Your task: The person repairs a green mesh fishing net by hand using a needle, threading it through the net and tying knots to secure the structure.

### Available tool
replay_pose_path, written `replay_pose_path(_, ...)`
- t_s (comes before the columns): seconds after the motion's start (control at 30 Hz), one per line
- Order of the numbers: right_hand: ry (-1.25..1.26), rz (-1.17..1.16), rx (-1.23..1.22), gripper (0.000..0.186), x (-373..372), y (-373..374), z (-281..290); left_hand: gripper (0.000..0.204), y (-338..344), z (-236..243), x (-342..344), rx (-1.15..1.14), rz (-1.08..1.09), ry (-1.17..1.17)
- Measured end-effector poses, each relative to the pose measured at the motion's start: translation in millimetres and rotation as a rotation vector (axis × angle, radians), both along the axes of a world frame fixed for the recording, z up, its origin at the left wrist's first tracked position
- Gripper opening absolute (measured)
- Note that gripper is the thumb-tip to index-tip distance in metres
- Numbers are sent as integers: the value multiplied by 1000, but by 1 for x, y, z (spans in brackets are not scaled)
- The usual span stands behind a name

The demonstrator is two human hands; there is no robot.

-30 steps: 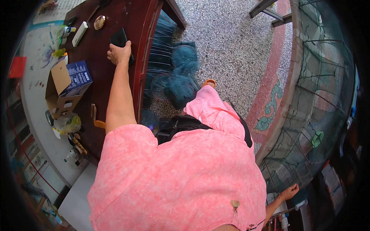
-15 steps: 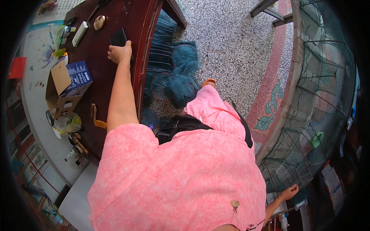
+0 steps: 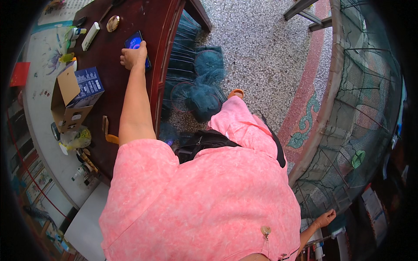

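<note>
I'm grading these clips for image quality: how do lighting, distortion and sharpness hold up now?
Head view: the speckled floor is brightly lit; head view: the dark red desk's edge bends and the corners go black; head view: the left hand shows no obvious blur over the glowing smartphone; head view: the right hand is small near the dim rim, its fingertips unclear.

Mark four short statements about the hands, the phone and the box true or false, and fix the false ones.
1. The left hand is on the phone. True.
2. The phone's screen is dark. False: it is lit.
3. A brown flap of the box stands open. True.
4. The right hand is on the phone too. False: it is well away, at the picture's lower right, near the netting.
</note>
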State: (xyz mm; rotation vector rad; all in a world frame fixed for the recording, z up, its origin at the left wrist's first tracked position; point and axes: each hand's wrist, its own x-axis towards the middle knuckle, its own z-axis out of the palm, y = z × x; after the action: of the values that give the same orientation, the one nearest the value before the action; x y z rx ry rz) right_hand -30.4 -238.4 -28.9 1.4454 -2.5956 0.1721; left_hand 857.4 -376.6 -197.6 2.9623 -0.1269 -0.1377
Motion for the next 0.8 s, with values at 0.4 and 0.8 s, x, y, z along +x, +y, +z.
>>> replay_pose_path(0.4,8,22,-1,24,-4,4,-1,95,2,-2,-2,52,-46,22)
replay_pose_path(0.8,22,-17,10,26,1,2,1,93,7,-6,1,63,-73,28)
